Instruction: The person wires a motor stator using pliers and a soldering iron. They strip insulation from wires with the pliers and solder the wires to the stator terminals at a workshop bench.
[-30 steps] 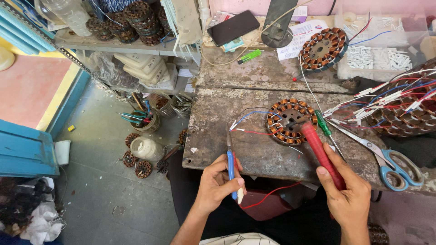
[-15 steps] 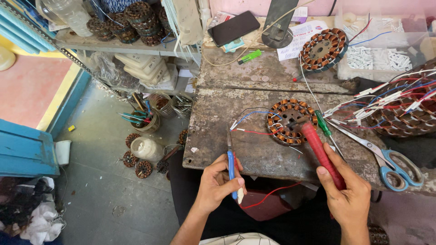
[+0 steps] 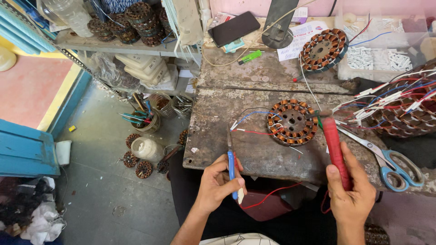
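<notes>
Wound stator [image 3: 292, 121] between hands: left [image 3: 218, 183], right [image 3: 349, 199], both gripping tools

A worn, stained workbench [image 3: 254, 149] carries a copper-wound stator [image 3: 292, 121] with loose red and blue leads, blue-handled scissors [image 3: 388, 159] to its right, and — farther back — a second stator [image 3: 323, 49], a green lighter [image 3: 249, 56], a black phone [image 3: 235, 28] and papers [image 3: 297, 43]
</notes>
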